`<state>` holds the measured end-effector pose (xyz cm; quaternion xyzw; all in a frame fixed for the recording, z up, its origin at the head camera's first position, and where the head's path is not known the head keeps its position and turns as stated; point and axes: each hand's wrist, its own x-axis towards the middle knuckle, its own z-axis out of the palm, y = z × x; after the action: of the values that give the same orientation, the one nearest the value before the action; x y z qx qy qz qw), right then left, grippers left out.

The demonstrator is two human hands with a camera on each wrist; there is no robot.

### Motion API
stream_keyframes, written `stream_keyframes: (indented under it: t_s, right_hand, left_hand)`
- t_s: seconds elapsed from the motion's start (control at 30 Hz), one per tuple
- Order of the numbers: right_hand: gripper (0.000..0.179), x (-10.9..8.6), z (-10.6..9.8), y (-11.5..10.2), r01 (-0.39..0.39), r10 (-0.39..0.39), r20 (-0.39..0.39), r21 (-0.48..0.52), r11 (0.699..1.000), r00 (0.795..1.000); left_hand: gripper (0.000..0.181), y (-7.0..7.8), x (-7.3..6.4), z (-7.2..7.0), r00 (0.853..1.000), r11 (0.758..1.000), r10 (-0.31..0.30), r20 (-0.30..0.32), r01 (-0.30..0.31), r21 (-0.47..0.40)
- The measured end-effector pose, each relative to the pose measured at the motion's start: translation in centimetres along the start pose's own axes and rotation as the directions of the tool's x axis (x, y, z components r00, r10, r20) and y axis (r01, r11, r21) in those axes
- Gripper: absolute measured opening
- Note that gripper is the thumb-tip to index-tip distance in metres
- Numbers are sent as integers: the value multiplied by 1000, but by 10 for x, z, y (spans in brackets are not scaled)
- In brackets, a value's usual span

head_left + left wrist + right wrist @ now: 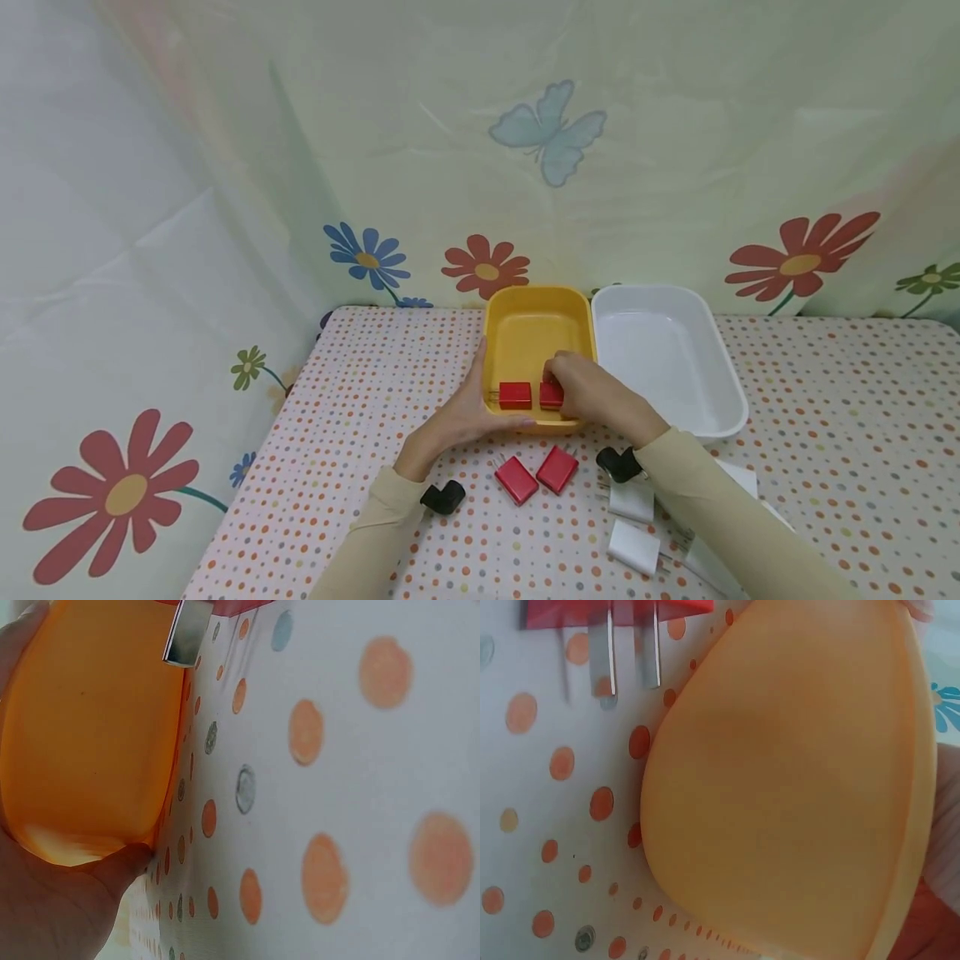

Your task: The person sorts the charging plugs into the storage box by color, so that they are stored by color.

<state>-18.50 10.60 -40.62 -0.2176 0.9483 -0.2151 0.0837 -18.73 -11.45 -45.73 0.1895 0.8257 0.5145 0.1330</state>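
In the head view a yellow plastic tray stands on the dotted cloth. My left hand holds its near left corner, fingers along the left side and thumb along the front wall; the left wrist view shows that thumb against the tray. My right hand reaches inside and pinches a red plug charger, partly hidden by the fingers. Left of it in the tray lies another red charger, prongs toward the left wall. Two more red chargers, one left and one right, lie in front of the tray.
A white tray stands against the yellow one's right side. Several white plug chargers lie near the right forearm, which partly covers them. Behind the table hangs a flowered curtain. Each wrist wears a black camera mount.
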Motion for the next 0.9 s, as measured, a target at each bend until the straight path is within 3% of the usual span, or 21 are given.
stream_keyframes:
  t_s: [0.53, 0.77, 0.9]
  right_hand:
    - [25, -3, 0, -1, -17, 17, 7, -65, 998, 1000]
    - [39, -18, -14, -12, 8, -11, -53, -54, 999, 999]
    - [42, -36, -28, -27, 76, -83, -129, -61, 995, 988]
  left_hand:
    - [134, 1, 2, 1, 1000, 999, 24, 0, -24, -22]
    - [135, 1, 2, 0, 1000, 1000, -1, -6, 1, -11]
    - [133, -1, 0, 0, 1000, 1000, -1, -2, 1, -17]
